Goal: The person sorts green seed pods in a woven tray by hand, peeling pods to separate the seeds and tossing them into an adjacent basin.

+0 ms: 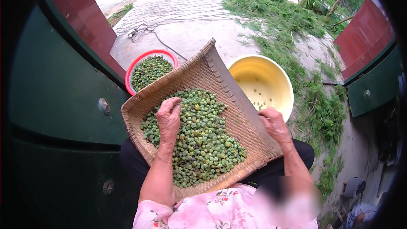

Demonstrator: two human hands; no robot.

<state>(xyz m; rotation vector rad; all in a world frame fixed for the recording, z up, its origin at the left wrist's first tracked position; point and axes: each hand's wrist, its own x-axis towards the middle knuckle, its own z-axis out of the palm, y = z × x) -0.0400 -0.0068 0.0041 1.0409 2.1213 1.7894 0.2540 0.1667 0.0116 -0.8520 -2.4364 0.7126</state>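
Note:
A woven winnowing basket (237,123) lies tilted across my lap, with a heap of small round green fruits (203,144) spread over its left and middle. Some of the fruits are yellowish or dark. My left hand (168,118) is over the heap's upper left part, its fingers bent together in a pinch; whatever they hold is too small to make out. At the basket's right edge, beside the yellow basin (290,89), is my right hand (274,125). Its fingers are curled toward the thumb, and anything between them is hidden.
Beyond the basket's left corner stands a red-rimmed basin (174,59) full of similar green fruits. A few lie in the yellow basin. Cut green foliage (326,118) covers ground to the right. A dark green door panel (63,85) closes in the left side; a cable (163,44) crosses the floor ahead.

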